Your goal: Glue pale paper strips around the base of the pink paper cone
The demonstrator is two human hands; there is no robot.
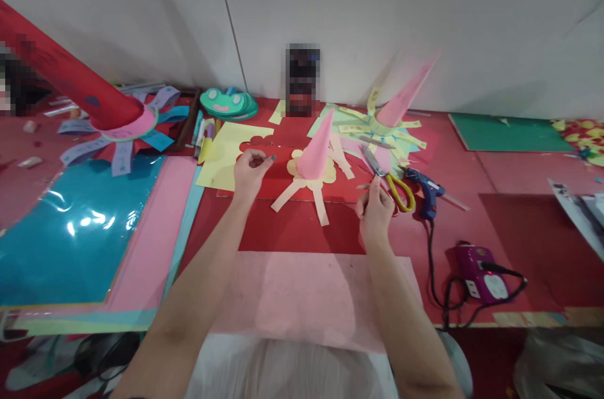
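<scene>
A pink paper cone (317, 150) stands on a pale yellow scalloped paper flower (291, 166), with peach paper strips (321, 205) fanning out from its base. To its left is my left hand (250, 174), its thumb and fingers drawn together; anything pinched there is too small to make out. My right hand (376, 209) is on the right side, fingers curled, and what they hold, if anything, is hidden. Yellow-handled scissors (401, 192) lie right beside it, their blades pointing away, close to the fingertips. Red card (302, 229) lies beneath the cone.
A blue glue gun (427, 191) lies to the right, its cord near a purple power socket (481, 273). Behind are another pink cone (403, 100), a phone-like dark object (302, 79) and green frog cutouts (229, 104). At left are a red paper tube (70, 65) and blue sheets (85, 235).
</scene>
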